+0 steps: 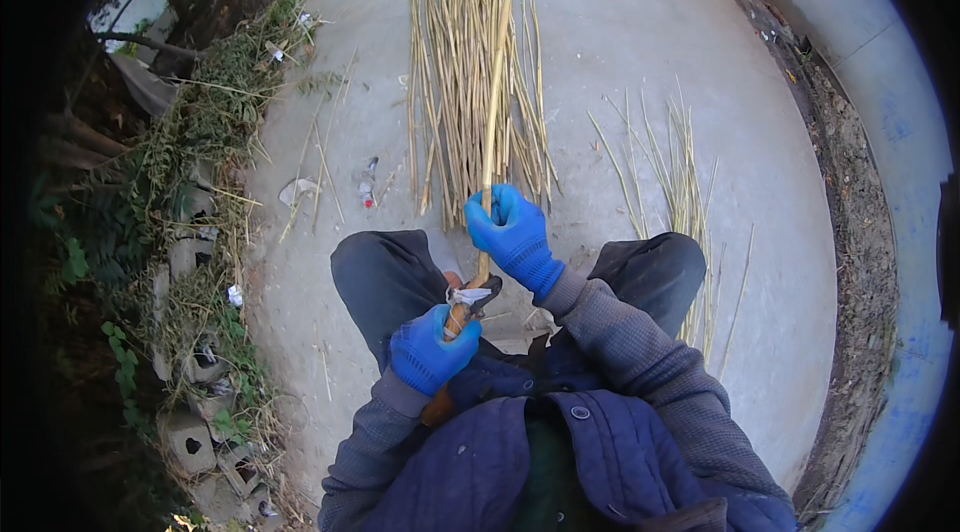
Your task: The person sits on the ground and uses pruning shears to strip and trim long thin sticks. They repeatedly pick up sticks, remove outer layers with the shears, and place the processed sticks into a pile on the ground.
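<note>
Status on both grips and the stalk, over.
Left grip closed on wooden handle. Right grip closed around long stalk. Stalk bundle ahead; no visible obstruction.

An outdoor spot, a yard or lane in daylight: bare pale concrete ground (620,32) spreads around and beyond the left hand (432,350) and right hand (510,232). Well to the hands' left, weeds (210,117) grow among rough hollow blocks (176,432). Far to their right, a strip of soil (862,272) borders a grey-blue wall (870,42). Just beyond them, long dry stalks (465,72) lie heaped on the concrete.
</note>
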`<move>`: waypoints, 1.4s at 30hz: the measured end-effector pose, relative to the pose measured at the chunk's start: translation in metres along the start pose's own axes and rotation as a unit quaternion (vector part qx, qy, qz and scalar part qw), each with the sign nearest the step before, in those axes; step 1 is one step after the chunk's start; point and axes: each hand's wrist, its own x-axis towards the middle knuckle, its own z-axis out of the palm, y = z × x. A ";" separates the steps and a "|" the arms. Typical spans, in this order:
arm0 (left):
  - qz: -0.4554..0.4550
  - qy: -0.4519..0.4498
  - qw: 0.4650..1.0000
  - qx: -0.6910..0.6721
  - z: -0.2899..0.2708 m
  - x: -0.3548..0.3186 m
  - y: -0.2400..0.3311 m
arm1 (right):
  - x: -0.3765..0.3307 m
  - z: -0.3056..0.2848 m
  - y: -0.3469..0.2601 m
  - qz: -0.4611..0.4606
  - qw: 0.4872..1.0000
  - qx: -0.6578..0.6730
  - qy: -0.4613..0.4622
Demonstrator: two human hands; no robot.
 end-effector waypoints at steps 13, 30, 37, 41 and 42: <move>0.037 -0.017 0.999 0.020 0.018 -0.024 0.016 | 0.042 -0.058 -0.095 -0.100 0.963 0.223 -0.117; 0.047 -0.076 0.961 -0.262 -0.031 0.098 0.104 | -0.036 -0.104 -0.082 -0.212 0.974 -0.086 -0.006; 0.022 -0.110 0.908 -0.404 0.008 0.123 0.117 | -0.061 -0.112 -0.050 -0.132 0.988 -0.074 0.010; -0.039 -0.131 0.896 -0.423 0.026 0.121 0.108 | -0.060 -0.127 -0.038 -0.153 0.959 -0.233 0.045; -0.040 -0.123 0.898 -0.420 0.028 0.128 0.107 | -0.065 -0.133 -0.033 -0.176 0.941 -0.282 0.061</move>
